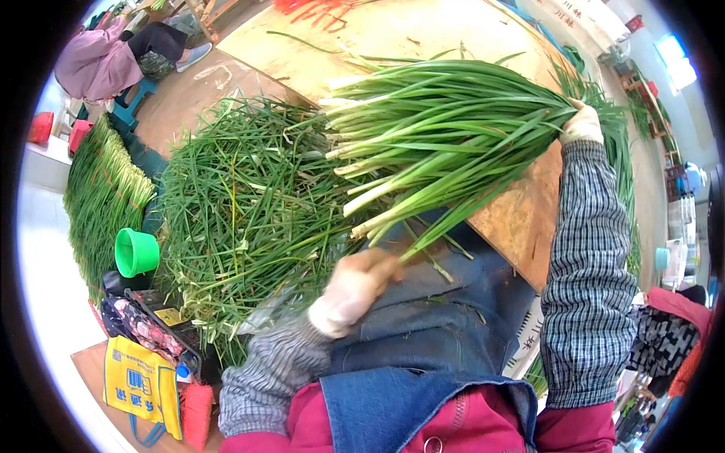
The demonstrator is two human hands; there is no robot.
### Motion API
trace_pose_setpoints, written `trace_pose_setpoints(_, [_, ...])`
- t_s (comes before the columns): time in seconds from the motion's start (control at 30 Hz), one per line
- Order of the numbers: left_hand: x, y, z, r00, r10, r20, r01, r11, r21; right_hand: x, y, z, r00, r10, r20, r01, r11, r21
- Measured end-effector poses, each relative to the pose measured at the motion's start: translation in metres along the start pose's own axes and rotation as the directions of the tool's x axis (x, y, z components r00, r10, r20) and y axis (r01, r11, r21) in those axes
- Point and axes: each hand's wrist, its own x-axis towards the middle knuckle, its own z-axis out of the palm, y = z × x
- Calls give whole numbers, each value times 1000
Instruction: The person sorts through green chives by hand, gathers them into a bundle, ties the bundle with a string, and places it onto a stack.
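Observation:
A fanned bunch of long green leafy stalks (453, 128) spreads over the wooden board (521, 219), pale root ends towards the left. My right hand (581, 123), in a pale glove, is closed around the leaf tips at the bunch's right end. Below the pale ends is my left hand (360, 283), also in a pale glove and blurred by motion; its fingers are near the lowest stalk, and whether they grip anything is unclear. A large heap of loose green leaves (249, 204) lies to the left of my hands.
Stacked bundles (106, 196) stand at the far left beside a green cup (137, 252). A yellow bag (141, 380) lies lower left. Another person (98, 60) sits at the upper left. Red ties (313, 9) lie on the board's far side. More leaves hang behind my right hand.

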Motion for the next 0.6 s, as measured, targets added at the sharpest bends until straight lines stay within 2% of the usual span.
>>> trace_pose_setpoints(0.03, [-9,-1,-20,995,-96,19,89,973,211,-8,1,4,1000,6,-23,-5,998,61])
trace_pose_setpoints(0.07, [-15,-25,-35,917,398,-30,-337,812,476,-14,2,7,999,15,-47,-9,993,121])
trace_pose_setpoints(0.1, [-22,-35,-46,946,108,-304,47,886,460,-3,2,1,999,43,-4,-42,990,134])
trace_pose_setpoints(0.13, [-27,-50,-64,896,200,-395,60,830,555,-30,-1,14,998,-3,-69,9,996,94])
trace_pose_setpoints(0.17, [-29,-42,-67,817,445,-368,-129,762,635,-42,-2,17,997,-53,-50,57,996,63])
trace_pose_setpoints(0.2, [-35,-28,-69,683,656,-320,-293,648,703,-49,0,18,994,-102,-29,103,994,28])
trace_pose_setpoints(0.27, [-44,19,-44,580,800,-156,-388,439,811,-54,-5,20,997,-66,-44,66,998,-1])
trace_pose_setpoints(0.33, [-33,46,-18,507,861,39,-405,198,892,-32,-9,14,996,-25,-80,26,999,21])
trace_pose_setpoints(0.4, [-3,42,-3,488,870,72,-371,133,919,-27,-12,11,997,-10,-73,15,998,59])
trace_pose_setpoints(0.43, [10,41,-2,584,805,106,-335,121,934,-24,-14,10,998,15,-55,-11,998,65])
trace_pose_setpoints(0.47, [21,38,-4,536,830,156,-322,31,946,-17,-15,8,999,40,-37,-37,997,71])
trace_pose_setpoints(0.5, [28,35,-9,500,844,195,-349,-10,937,34,-13,-16,999,15,44,-14,1000,-24])
trace_pose_setpoints(0.53, [32,33,-15,462,854,237,-376,-54,925,29,-14,-14,998,-30,52,33,997,-64])
trace_pose_setpoints(0.57, [32,36,-18,437,848,300,-381,-127,916,3,-15,1,999,-22,23,23,999,-37])
trace_pose_setpoints(0.6, [31,38,-19,425,849,315,-396,-139,908,-20,-17,14,1000,-13,-4,13,1000,-11])
